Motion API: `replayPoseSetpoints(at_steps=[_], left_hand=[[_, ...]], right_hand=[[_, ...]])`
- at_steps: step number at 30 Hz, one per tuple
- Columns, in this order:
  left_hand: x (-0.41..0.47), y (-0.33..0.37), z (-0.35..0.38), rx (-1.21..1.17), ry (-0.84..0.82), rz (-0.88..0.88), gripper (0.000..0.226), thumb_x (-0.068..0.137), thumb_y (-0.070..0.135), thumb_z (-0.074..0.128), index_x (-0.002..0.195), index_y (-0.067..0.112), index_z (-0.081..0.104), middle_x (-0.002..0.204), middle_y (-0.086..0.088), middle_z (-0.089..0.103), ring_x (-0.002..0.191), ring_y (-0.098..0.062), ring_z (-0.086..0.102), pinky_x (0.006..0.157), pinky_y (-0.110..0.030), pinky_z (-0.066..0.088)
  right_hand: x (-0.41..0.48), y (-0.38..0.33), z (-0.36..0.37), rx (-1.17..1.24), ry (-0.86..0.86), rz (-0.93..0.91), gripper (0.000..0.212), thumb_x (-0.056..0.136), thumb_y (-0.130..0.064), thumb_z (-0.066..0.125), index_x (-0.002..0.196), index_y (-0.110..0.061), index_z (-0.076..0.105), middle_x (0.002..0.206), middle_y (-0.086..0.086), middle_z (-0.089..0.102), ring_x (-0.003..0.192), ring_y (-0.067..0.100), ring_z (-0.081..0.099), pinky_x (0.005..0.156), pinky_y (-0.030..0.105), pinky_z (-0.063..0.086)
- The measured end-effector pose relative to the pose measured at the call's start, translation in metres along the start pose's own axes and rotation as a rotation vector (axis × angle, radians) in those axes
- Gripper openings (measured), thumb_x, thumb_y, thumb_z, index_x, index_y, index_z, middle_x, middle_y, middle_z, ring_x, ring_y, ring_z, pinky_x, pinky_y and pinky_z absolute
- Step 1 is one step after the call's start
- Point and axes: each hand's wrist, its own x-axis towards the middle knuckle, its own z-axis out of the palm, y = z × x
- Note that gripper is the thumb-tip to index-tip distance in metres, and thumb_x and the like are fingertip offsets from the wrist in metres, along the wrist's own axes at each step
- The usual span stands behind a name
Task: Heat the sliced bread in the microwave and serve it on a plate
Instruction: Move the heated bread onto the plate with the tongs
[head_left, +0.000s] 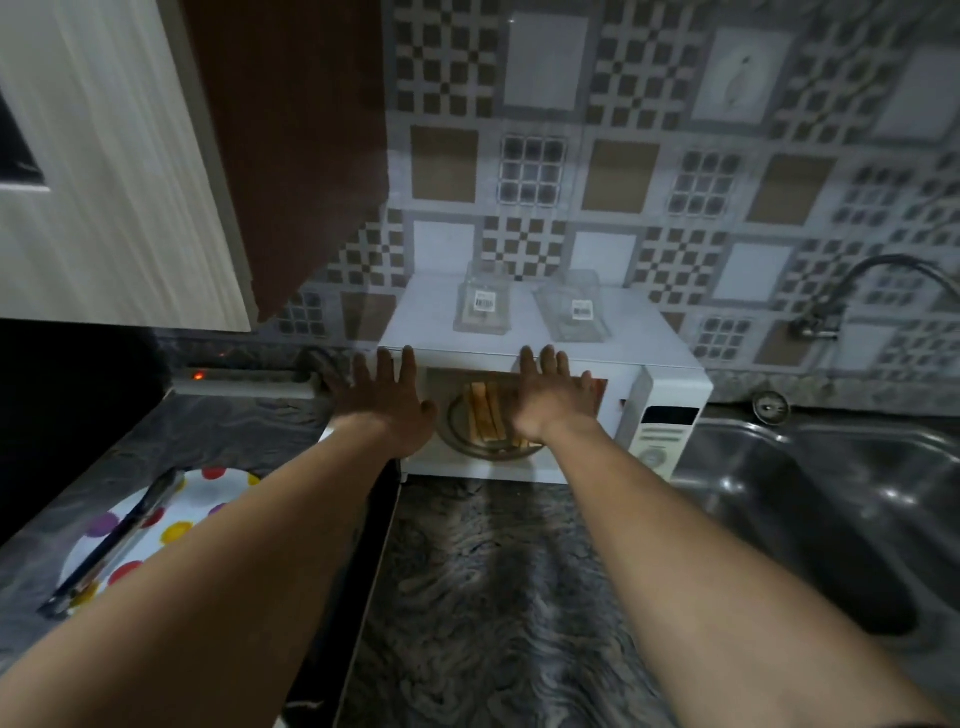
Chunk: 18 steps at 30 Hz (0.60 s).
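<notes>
Microwave (545, 358) mouth stands open; bread slices (485, 415) fill its middle.

Dim kitchen, soft overall blur — glare on the sink (810, 499) (steel), wide-angle bending at edges, left corner dark.

Probably a home kitchen: microwave (540, 332) on stone counter (493, 597), steel sink (831, 493), tiled backsplash (623, 182).

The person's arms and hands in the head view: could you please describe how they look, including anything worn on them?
Both forearms are bare for as far as the view shows, with no sleeves. The left hand and right hand wear no gloves, and no watch, bracelet or ring is visible on the wrists or fingers. No markings can be made out in this dim light.
</notes>
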Motion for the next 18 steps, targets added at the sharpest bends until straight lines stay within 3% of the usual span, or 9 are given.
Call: replayPoseSetpoints(at_steps=[5,8,12,16,18], left_hand=[[0.0,0.003,-0.001,-0.029,-0.015,-0.001,0.074,0.099,0.06,0.017,0.155,0.025,-0.015,0.165,-0.002,-0.014,0.151,-0.035,-0.008,0.118,-0.062,0.0],[0.0,0.003,-0.002,-0.074,-0.021,0.006,0.073,0.1,0.057,0.019,0.157,0.021,-0.01,0.165,0.0,-0.012,0.151,-0.032,-0.009,0.119,-0.059,0.0],[-0.002,-0.003,-0.005,-0.105,-0.008,-0.019,0.071,0.101,0.055,0.018,0.157,0.019,-0.006,0.165,-0.001,-0.01,0.152,-0.028,-0.008,0.12,-0.056,0.002],[-0.018,-0.02,-0.002,-0.191,-0.017,-0.034,0.066,0.102,0.052,0.019,0.157,0.023,-0.004,0.165,-0.003,-0.011,0.152,-0.03,-0.006,0.119,-0.059,0.001],[-0.028,-0.028,0.0,-0.235,0.015,-0.018,0.065,0.101,0.05,0.021,0.158,0.024,0.002,0.166,-0.006,-0.003,0.152,-0.033,0.001,0.118,-0.061,0.009]], right_hand=[[0.001,-0.003,-0.008,-0.001,-0.041,0.005,0.069,0.105,-0.037,0.029,0.16,-0.011,-0.003,0.167,0.015,-0.007,0.154,0.034,-0.008,0.122,0.058,-0.002],[0.011,-0.011,-0.01,-0.031,-0.054,-0.008,0.065,0.104,-0.031,0.032,0.16,-0.01,0.007,0.167,0.015,0.005,0.154,0.033,-0.002,0.122,0.059,-0.001],[0.022,-0.032,-0.009,-0.044,-0.04,-0.075,0.061,0.106,-0.045,0.024,0.157,-0.011,0.024,0.164,0.014,0.021,0.153,0.033,0.009,0.121,0.06,0.001],[0.021,-0.056,-0.007,-0.028,-0.046,-0.173,0.063,0.105,-0.052,0.019,0.155,-0.015,0.029,0.162,0.013,0.025,0.151,0.033,0.017,0.121,0.06,0.004],[0.021,-0.068,-0.007,-0.015,-0.053,-0.216,0.063,0.105,-0.052,0.018,0.156,-0.017,0.028,0.163,0.012,0.025,0.151,0.031,0.017,0.121,0.06,0.003]])
